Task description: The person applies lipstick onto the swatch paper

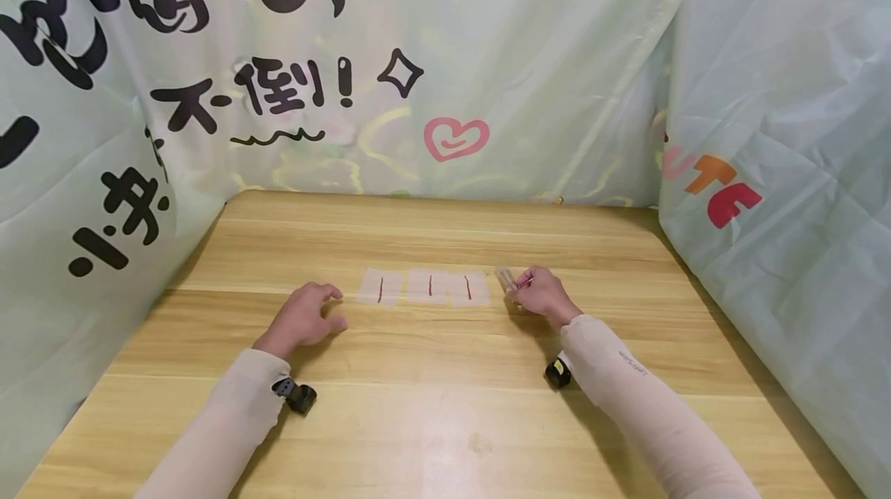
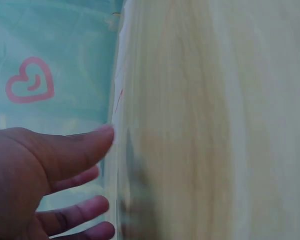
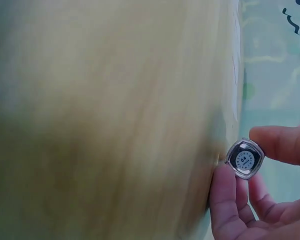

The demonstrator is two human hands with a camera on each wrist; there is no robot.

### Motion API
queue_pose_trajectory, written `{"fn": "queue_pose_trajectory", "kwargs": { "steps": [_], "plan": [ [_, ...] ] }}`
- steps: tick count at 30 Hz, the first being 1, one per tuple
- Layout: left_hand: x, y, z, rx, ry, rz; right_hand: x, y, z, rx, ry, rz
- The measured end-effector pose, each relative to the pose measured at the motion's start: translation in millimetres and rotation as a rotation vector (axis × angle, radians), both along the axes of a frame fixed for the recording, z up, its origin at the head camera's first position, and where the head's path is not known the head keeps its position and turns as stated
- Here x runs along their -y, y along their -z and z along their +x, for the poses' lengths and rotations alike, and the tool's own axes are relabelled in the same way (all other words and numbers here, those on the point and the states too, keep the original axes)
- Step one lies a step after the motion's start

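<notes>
My right hand [image 1: 545, 294] pinches a small clear tube [image 1: 504, 278] between thumb and fingers, just above the wooden table. The right wrist view shows the end of this tube [image 3: 245, 159]: silvery, a rounded square, with a round printed label. To the left of the tube lie three thin whitish paper pieces in a row: a left piece [image 1: 370, 285], a middle piece [image 1: 419, 285] and a right piece [image 1: 479, 286]. Each bears one short red upright line. My left hand [image 1: 305, 319], holding nothing, hovers left of the row with its fingers and thumb spread apart.
The wooden table [image 1: 418, 375] reaches back to a pale printed curtain [image 1: 543, 97], which also hangs along both sides. A dark wrist camera [image 1: 301, 398] sits at the left cuff, another dark wrist camera [image 1: 558, 374] at the right.
</notes>
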State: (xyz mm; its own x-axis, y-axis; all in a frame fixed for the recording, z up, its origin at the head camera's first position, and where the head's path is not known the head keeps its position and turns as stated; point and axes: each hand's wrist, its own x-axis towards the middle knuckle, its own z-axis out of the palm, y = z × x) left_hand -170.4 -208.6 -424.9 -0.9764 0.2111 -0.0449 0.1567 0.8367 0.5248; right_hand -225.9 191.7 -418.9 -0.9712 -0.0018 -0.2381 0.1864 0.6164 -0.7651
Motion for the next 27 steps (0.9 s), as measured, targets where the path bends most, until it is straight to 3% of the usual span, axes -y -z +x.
{"fn": "queue_pose_trajectory", "kwargs": {
  "steps": [5, 14, 22, 27],
  "plan": [
    [-4.5, -3.0, 1.8, 0.043, 0.009, -0.046, 1.2, -1.6, -1.8, 0.024, -0.008, -0.017],
    [-10.3, -4.0, 2.2, 0.052, 0.001, -0.096, 3.6, -3.7, -1.7, 0.040, -0.036, 0.003],
    [-9.0, -1.9, 5.5, 0.026, 0.011, -0.087, 4.4, -4.9, -2.1, 0.034, -0.048, 0.013],
    [-7.4, -2.0, 6.2, 0.004, 0.002, -0.015, 1.8, -6.0, 0.4, 0.046, -0.058, -0.001]
  ]
}}
